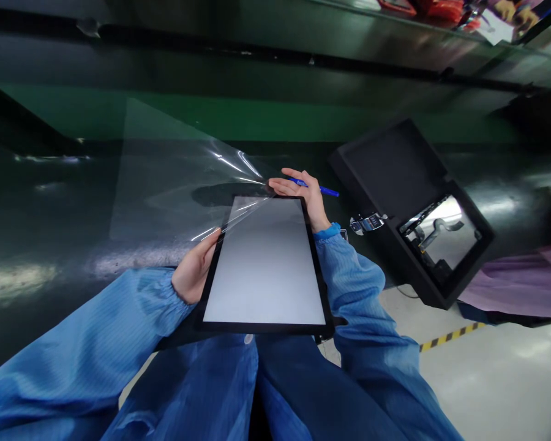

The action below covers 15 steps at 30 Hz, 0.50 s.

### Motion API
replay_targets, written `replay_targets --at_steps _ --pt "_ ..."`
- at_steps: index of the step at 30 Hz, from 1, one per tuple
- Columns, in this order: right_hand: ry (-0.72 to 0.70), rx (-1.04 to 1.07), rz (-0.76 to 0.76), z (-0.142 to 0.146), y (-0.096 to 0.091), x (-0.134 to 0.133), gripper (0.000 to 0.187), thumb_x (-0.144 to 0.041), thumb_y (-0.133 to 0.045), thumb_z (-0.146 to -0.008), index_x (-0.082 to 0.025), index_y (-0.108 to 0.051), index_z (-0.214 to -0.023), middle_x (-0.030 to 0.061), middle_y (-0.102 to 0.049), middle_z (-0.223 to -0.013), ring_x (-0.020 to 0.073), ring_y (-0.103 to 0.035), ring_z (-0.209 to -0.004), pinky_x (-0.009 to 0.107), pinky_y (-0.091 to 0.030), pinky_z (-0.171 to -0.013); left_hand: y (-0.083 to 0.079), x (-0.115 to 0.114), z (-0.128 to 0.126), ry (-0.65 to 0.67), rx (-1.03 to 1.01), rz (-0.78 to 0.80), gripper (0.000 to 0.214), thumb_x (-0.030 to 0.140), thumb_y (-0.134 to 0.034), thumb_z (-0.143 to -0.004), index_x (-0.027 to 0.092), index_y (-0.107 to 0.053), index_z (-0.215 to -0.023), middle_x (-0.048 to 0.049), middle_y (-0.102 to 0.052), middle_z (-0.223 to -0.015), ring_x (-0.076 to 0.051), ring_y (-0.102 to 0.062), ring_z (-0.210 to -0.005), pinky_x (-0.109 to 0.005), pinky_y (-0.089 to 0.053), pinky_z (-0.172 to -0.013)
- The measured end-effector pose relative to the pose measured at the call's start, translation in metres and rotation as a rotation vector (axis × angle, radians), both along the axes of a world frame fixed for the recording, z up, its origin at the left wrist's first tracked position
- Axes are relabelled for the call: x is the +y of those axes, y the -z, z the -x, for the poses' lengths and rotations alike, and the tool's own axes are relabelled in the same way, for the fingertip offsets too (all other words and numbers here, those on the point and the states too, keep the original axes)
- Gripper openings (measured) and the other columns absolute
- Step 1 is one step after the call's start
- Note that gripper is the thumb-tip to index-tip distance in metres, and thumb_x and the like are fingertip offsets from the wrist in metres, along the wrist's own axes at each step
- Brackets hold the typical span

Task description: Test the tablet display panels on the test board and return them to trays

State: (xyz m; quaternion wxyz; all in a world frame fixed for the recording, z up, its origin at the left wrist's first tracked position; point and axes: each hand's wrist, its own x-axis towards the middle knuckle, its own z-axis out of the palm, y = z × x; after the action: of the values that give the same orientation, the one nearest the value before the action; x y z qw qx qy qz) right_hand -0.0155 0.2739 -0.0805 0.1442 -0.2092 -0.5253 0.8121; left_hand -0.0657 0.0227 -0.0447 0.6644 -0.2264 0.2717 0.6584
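Observation:
A flat panel (264,269) with a black frame and a glowing white face lies in front of me at the bench edge. My left hand (196,269) grips its left side, the thumb along the frame. Above the panel's far end, my right hand (303,191) pinches the corner of a clear plastic film (165,177). Creases run out from that pinch, and the film spreads to the left over the bench. A blue pen (328,192) is also held in my right hand, pointing right, partly hidden by the fingers.
To the right stands a black box (390,171) with a metal part (445,236) in its recess. Beside it is a small metal device (367,223). A person's purple sleeve (518,285) shows at far right. Red items (441,9) and another person's hands (517,12) are at the upper right.

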Motion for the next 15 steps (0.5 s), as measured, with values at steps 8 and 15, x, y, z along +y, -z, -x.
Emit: replay_targets --at_steps 8,15 --pt "-0.015 0.000 -0.035 -0.0013 0.0001 -0.0012 0.043 -0.054 -0.047 -0.092 -0.018 -0.057 -0.111 0.0101 -0.072 -0.107 0.0238 -0.067 -0.109 0.043 -0.045 -0.110 0.0017 -0.0010 -0.0014 -0.032 -0.014 0.004 0.059 0.040 -0.024 -0.105 0.005 -0.069 -0.121 -0.0116 -0.072 -0.068 -0.026 -0.075 -0.082 -0.037 -0.056 -0.089" --pt "-0.023 0.011 -0.033 -0.0017 0.0035 0.0012 0.044 -0.055 -0.047 -0.093 -0.017 -0.056 -0.113 0.0115 -0.071 -0.109 0.0245 -0.067 -0.110 0.044 -0.046 -0.110 -0.0076 0.0036 -0.0015 -0.045 -0.021 0.096 0.061 0.041 -0.020 -0.105 0.005 -0.063 -0.129 -0.0131 -0.075 -0.080 -0.025 -0.075 -0.083 -0.036 -0.055 -0.090"
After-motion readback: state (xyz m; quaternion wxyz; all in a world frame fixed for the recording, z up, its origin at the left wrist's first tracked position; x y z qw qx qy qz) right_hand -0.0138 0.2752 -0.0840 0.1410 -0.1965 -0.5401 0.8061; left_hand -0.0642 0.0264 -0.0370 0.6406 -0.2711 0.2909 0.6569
